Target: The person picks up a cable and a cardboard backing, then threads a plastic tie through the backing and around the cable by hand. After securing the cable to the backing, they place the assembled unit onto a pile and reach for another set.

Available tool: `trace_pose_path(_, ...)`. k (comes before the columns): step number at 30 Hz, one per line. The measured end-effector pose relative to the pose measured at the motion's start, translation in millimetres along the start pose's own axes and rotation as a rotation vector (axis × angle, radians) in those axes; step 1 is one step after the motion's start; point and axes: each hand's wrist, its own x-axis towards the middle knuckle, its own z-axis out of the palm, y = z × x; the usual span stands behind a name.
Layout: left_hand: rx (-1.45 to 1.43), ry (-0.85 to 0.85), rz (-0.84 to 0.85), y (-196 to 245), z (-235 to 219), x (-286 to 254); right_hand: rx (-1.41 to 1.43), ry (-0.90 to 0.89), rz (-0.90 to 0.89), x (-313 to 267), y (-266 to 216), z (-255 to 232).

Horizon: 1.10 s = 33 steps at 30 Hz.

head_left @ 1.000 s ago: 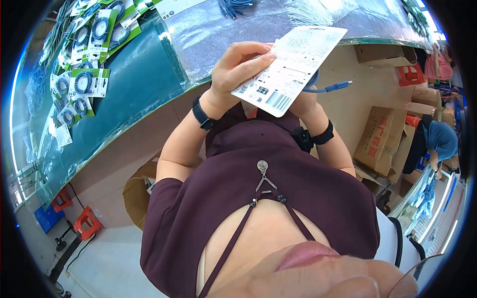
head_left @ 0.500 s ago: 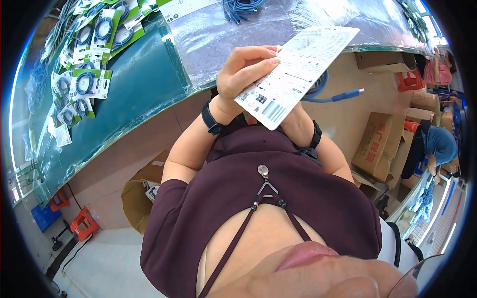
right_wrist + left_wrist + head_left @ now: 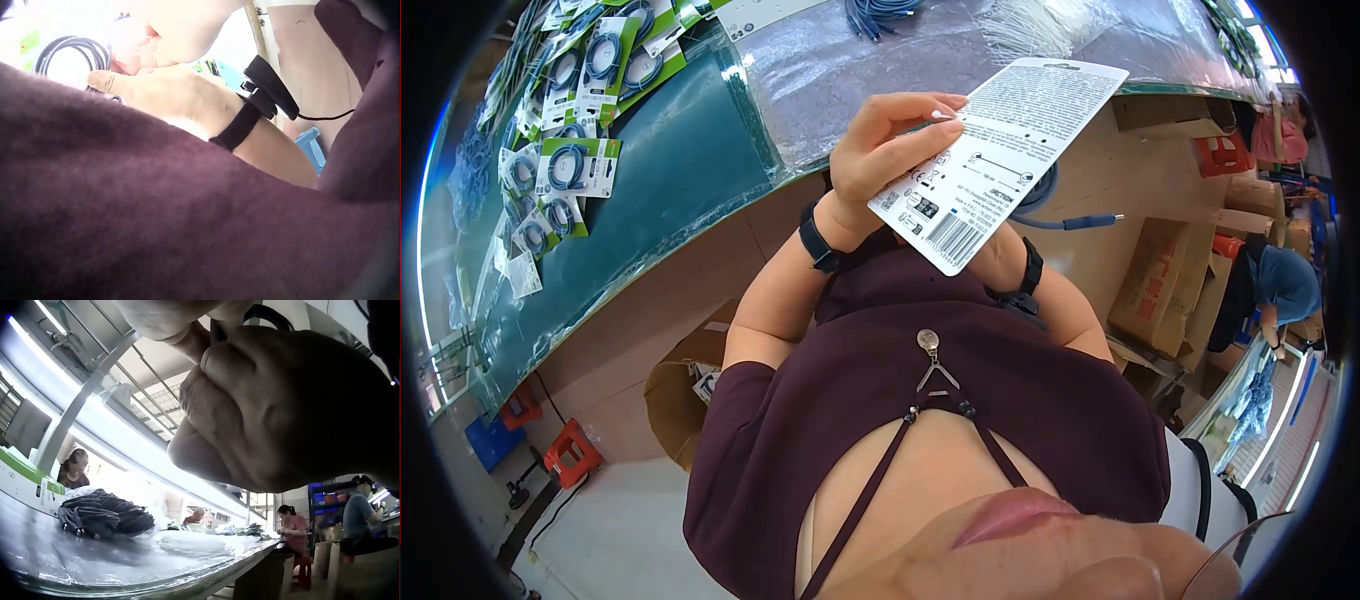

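A white printed card (image 3: 1000, 150) is held tilted in front of the chest, its barcode side towards the head view. My left hand (image 3: 885, 155) pinches at its left edge with thumb and fingers, beside a small white strip. Behind the card is my right hand (image 3: 1000, 255), fingers largely hidden, holding it from the far side. A blue cable (image 3: 1065, 222) sticks out past the card's right edge; its coil (image 3: 72, 47) shows in the right wrist view near my left thumb. My left hand (image 3: 269, 406) looks dark and curled in the left wrist view.
Carded cables (image 3: 575, 165) lie on the green table (image 3: 665, 165). A loose cable bundle (image 3: 880, 15) and white strips (image 3: 1040, 25) lie farther back. Cardboard boxes (image 3: 1165, 285) and a red stool (image 3: 572, 452) stand on the floor. Other people (image 3: 294, 525) are in the background.
The card has shifted slightly right and down, its print now turned more squarely to the head view. Both hands have moved with it, and the cable end has moved right and down.
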Motion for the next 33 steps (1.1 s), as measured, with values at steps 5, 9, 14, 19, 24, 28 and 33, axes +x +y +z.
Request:
trace_pose_path(5,0.007,0.005,0.018,1,-4,0,0.075,0.034,-0.027,6,-3,10)
trace_pose_path(9,-0.010,0.012,0.024,2,-7,1,0.000,0.022,-0.069,3,-1,8)
trace_pose_path(14,-0.056,-0.026,-0.009,7,-4,-2,-0.107,0.013,-0.146,-2,6,4)
trace_pose_path(19,-0.039,-0.032,-0.012,7,-7,-2,-0.043,0.009,-0.154,0,5,6)
trace_pose_path(24,-0.029,-0.034,0.018,9,-8,-2,-0.266,-0.058,-0.260,-8,33,-1)
trace_pose_path(28,0.000,-0.070,0.034,11,-13,-1,0.228,-0.048,0.119,-9,39,5)
trace_pose_path(33,0.028,-0.088,0.060,12,-12,1,0.084,-0.052,-0.016,-11,45,5)
